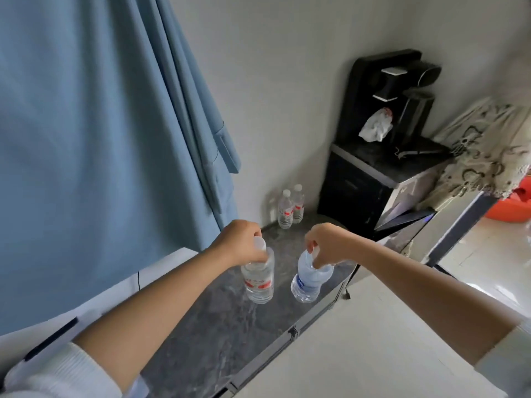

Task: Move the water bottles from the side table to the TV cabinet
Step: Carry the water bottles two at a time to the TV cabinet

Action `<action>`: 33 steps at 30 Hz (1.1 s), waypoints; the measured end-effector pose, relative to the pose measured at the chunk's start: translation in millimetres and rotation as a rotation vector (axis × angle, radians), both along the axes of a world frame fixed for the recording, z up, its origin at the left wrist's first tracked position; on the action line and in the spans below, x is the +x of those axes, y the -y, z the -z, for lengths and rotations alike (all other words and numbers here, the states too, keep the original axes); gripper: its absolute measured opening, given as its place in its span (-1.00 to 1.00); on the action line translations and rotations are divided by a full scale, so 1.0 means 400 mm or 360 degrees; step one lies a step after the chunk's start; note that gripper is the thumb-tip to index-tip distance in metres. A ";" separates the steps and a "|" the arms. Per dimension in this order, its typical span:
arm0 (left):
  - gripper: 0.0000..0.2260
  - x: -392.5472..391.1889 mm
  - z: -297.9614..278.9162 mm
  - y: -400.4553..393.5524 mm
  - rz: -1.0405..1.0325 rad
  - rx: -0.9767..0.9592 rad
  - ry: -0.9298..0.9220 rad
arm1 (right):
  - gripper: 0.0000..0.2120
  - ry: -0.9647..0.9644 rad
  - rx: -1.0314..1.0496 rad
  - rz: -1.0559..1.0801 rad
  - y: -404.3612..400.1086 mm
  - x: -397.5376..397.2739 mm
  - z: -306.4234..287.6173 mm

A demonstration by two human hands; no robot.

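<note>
Both forearms reach over the dark cabinet top (pixel 230 326). Left hand (pixel 238 239) pinches the red-label bottle (pixel 258 278) at its neck; right hand (pixel 327 242) grips the crumpled blue-label bottle (pixel 307 280) likewise. Thin, light, squashy plastic: necks hold best. Two more bottles (pixel 290 206) stand at the far corner.

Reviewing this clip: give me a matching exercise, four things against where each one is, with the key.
Things:
1. red-label bottle
2. blue-label bottle
3. bottle pair
4. crumpled cloth

Places:
A. on the black dispenser
B. far end of the dark cabinet top, by the wall
C. gripped near the cap by the right hand
D. gripped near the cap by the left hand

Pairs: 1-D, 2-C, 3-B, 4-A
</note>
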State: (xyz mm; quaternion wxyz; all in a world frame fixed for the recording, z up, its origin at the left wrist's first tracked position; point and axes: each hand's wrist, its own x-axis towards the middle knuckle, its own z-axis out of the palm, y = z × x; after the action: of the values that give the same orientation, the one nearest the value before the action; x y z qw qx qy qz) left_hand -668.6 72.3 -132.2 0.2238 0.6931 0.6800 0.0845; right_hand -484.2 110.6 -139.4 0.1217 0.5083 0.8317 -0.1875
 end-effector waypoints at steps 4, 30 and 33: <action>-0.84 0.040 0.017 -0.136 0.0022 -0.0037 0.0054 | -0.66 -0.0003 0.0029 -0.0089 -0.138 0.025 0.007; -0.73 0.347 0.411 -0.751 -0.0950 -0.0247 0.0305 | -0.70 0.0331 -0.0117 -0.0717 -0.901 0.283 0.297; -0.78 0.346 0.460 -0.793 -0.1004 -0.0319 0.0318 | -0.71 0.0378 -0.0194 -0.0781 -0.956 0.263 0.337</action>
State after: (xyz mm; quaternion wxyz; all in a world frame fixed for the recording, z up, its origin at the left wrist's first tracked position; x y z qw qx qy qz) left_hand -530.1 389.6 -316.0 0.3190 0.4116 0.8405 0.1498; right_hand -379.0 493.2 -274.2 0.2905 0.3019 0.8970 -0.1410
